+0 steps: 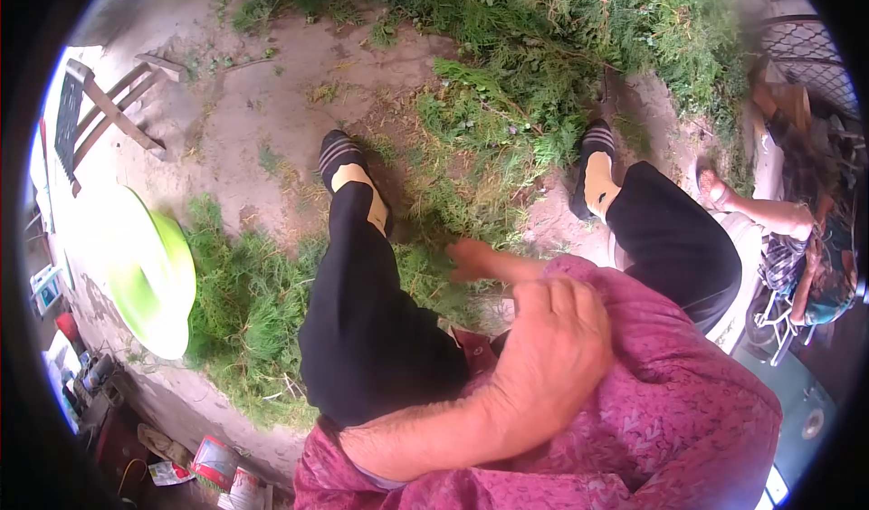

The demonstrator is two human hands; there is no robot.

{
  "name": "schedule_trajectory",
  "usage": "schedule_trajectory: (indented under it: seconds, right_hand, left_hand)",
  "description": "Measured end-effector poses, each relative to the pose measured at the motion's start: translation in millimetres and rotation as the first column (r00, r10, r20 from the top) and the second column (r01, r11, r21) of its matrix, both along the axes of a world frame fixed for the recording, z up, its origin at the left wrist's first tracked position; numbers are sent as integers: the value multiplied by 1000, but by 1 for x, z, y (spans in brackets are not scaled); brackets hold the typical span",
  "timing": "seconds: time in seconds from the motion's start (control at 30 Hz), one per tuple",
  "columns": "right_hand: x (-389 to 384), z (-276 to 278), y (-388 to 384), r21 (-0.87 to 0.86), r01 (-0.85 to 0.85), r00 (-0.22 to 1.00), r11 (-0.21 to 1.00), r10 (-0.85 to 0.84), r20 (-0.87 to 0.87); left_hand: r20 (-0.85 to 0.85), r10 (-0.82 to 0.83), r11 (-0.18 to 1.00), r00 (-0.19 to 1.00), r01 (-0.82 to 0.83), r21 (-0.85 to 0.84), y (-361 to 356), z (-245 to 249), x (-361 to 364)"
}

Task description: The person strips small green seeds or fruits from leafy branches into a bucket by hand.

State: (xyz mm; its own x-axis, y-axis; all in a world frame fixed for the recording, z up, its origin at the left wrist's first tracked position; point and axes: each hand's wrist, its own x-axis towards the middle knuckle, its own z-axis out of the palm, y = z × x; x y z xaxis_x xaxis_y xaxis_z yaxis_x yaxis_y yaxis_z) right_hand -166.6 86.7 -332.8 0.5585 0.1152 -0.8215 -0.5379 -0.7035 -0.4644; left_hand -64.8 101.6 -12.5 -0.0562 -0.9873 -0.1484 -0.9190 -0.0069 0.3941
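My left hand [561,333] crosses my body, its fingers bent and pressed together over the pink sleeve [665,338] of my right arm. Lower down, between my knees, my right hand [468,260] hangs beside loose green sprigs [430,275]. It is small and blurred, so its fingers and anything in them cannot be made out. A large pile of cut evergreen branches [543,35] lies in front of my feet. Another green heap [249,320] rests to the left of my leg.
A bright lime-green basin [172,257] stands at the left, with a wooden-legged stool [113,112] tipped beyond it. Buckets [214,463] sit at the lower left. At the right, another person's bare leg [769,213] shows near a metal mesh [810,53].
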Motion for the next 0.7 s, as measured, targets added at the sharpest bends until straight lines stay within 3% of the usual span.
schedule_trajectory:
  seconds: [0.07,0.13,0.2,0.27,0.33,0.43,0.6,0.7]
  right_hand:
    - [3,9,-8,4,51,991,999,-51,122]
    - [33,23,-55,43,304,953,952,-303,-28]
    - [36,9,-84,-248,585,811,772,-561,164]
    - [35,-15,-119,-387,742,667,547,-662,341]
    - [34,-34,-152,-342,799,599,494,-706,379]
    - [50,-43,-163,-478,685,720,550,-609,332]
    - [69,-30,-156,-509,675,714,534,-645,271]
    - [70,-20,-153,-504,636,738,584,-651,176]
  left_hand:
    - [-1,6,1000,1000,-6,-27,-3,7,4]
    - [-6,15,999,1000,-16,-46,-5,12,7]
    - [-10,23,998,1000,-24,-59,-6,17,10]
    - [-11,31,997,999,-31,-74,-8,22,13]
    - [-11,42,995,999,-43,-90,-11,24,17]
    - [-11,64,993,998,-65,-101,-13,24,21]
    - [20,106,994,994,-105,-37,-12,23,24]
    - [11,116,992,993,-116,-43,-11,24,26]
